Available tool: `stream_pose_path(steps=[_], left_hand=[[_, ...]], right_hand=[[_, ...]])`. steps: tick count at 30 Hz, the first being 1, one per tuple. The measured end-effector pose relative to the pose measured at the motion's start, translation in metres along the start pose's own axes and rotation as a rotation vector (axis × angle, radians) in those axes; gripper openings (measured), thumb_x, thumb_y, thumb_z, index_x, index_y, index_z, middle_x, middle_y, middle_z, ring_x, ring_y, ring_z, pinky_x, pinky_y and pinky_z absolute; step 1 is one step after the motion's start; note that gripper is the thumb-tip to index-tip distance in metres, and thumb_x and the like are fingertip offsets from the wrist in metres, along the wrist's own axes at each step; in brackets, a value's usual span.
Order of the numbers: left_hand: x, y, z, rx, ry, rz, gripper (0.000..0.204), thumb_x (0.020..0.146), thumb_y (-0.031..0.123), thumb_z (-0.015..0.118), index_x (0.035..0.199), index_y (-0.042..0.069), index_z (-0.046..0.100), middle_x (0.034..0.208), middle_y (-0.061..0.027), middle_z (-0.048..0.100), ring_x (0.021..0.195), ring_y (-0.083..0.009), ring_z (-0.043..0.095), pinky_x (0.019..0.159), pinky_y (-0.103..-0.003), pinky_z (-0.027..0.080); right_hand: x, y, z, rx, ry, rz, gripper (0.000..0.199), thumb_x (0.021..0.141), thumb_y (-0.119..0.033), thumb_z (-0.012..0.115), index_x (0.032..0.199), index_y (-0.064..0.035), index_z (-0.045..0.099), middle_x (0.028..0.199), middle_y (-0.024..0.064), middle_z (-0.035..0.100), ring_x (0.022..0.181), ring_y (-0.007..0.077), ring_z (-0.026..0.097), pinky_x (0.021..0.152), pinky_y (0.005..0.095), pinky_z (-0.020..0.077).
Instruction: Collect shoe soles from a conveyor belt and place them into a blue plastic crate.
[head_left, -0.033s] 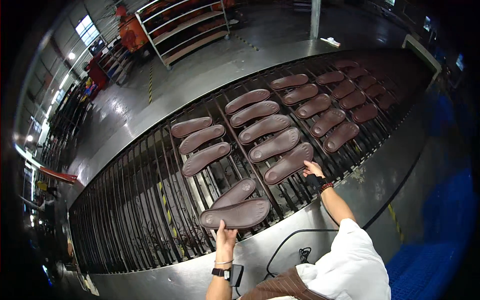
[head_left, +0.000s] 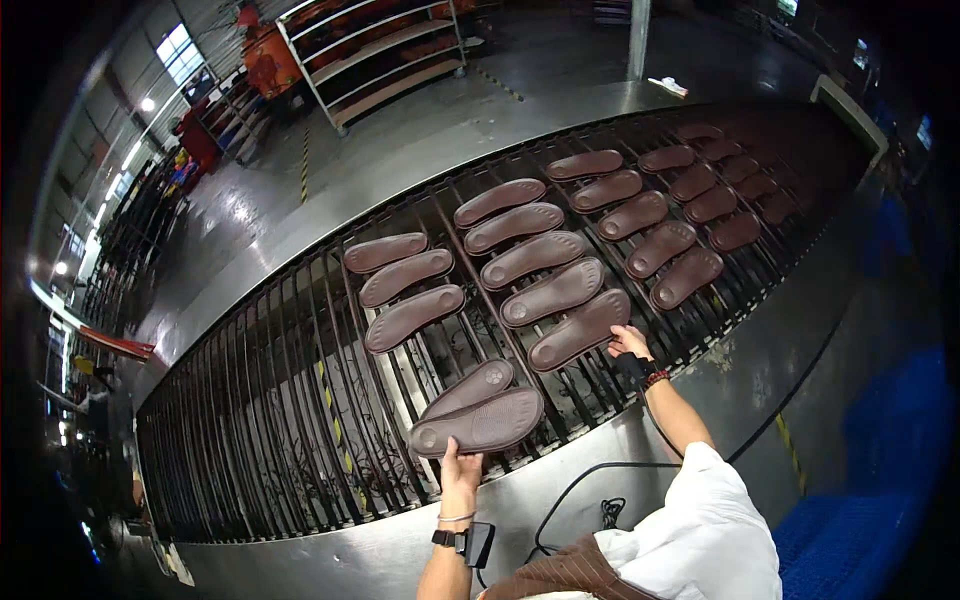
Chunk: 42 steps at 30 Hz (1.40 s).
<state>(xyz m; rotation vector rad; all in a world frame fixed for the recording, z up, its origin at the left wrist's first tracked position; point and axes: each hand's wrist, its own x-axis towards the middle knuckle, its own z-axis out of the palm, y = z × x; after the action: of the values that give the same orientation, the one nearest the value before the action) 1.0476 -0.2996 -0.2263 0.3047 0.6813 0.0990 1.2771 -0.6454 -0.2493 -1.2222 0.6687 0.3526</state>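
One long bed of dark, parallel metal rods [head_left: 240, 440] carries the work, with a smooth, silver-grey steel border [head_left: 400, 550] along its near edge. Beyond the far edge of the rod bed stands a grey metal rack [head_left: 400, 85] with several shelves. A thin black cable [head_left: 640, 463] crosses the steel border below the near edge.

Dark brown, sole-shaped insoles [head_left: 413, 280] lie in rows across the rod bed, from its middle toward its right end. Two complete rows are distinct: five pieces right of the middle, and five in the next row to the right. Left of these, three pieces lie toward the far edge. At the near edge, a brown front insole [head_left: 490, 420] with a patterned face partly covers a brown rear insole [head_left: 468, 385].

The left hand [head_left: 460, 468] is at the near edge of the rod bed. Its thumb rests on the front insole near the round mark; its fingers are closed on the rim. The right hand [head_left: 630, 342] is at the near end of a smooth brown end insole [head_left: 578, 332]. Its fingers are partly curled at the rim; whether they grip it cannot be determined. A black strap [head_left: 445, 538] encircles the left wrist, and dark red beads [head_left: 656, 378] encircle the right.
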Motion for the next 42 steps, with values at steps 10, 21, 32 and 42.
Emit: stream_pose_path(steps=[10, 21, 32, 42], left_hand=[[0.040, -0.008, 0.028, -0.051, 0.401, -0.156, 0.053, 0.080, 0.033, 0.062, 0.117, 0.003, 0.038, 0.111, -0.0172, 0.044, 0.102, -0.0313, 0.045, 0.088, -0.041, 0.041], [0.060, -0.002, 0.075, 0.078, 0.329, 0.137, 0.042, 0.076, 0.031, 0.066, 0.110, 0.013, 0.049, 0.108, -0.0020, 0.052, 0.099, -0.0191, 0.050, 0.089, -0.035, 0.038], [0.234, 0.102, 0.134, 0.101, 0.263, 0.059, 0.094, 0.065, 0.030, 0.076, 0.133, 0.009, 0.016, 0.129, -0.0197, 0.020, 0.115, -0.0333, 0.027, 0.094, -0.048, 0.031], [0.231, 0.116, 0.172, 0.122, 0.080, 0.305, 0.069, 0.071, 0.023, 0.069, 0.128, 0.013, 0.032, 0.130, -0.0098, 0.034, 0.116, -0.0285, 0.037, 0.096, -0.052, 0.028]], right_hand=[[0.016, -0.006, 0.043, 0.243, -0.186, 0.045, 0.059, 0.077, -0.029, 0.066, 0.119, -0.0003, 0.038, 0.123, 0.0211, 0.038, 0.115, 0.0305, 0.040, 0.093, 0.0409, 0.0367], [0.080, -0.023, 0.100, 0.417, -0.236, 0.138, 0.033, 0.076, -0.023, 0.066, 0.105, -0.0122, 0.053, 0.101, 0.0029, 0.055, 0.093, 0.0180, 0.050, 0.077, 0.0326, 0.0441], [0.157, -0.061, 0.159, 0.241, -0.161, 0.384, 0.075, 0.068, -0.051, 0.067, 0.122, -0.0079, 0.039, 0.124, 0.0137, 0.040, 0.113, 0.0272, 0.040, 0.088, 0.0337, 0.0385], [0.149, -0.093, 0.206, 0.594, -0.344, 0.030, 0.062, 0.074, -0.030, 0.068, 0.123, -0.0072, 0.038, 0.123, 0.0088, 0.041, 0.110, 0.0236, 0.041, 0.096, 0.0411, 0.0333]])
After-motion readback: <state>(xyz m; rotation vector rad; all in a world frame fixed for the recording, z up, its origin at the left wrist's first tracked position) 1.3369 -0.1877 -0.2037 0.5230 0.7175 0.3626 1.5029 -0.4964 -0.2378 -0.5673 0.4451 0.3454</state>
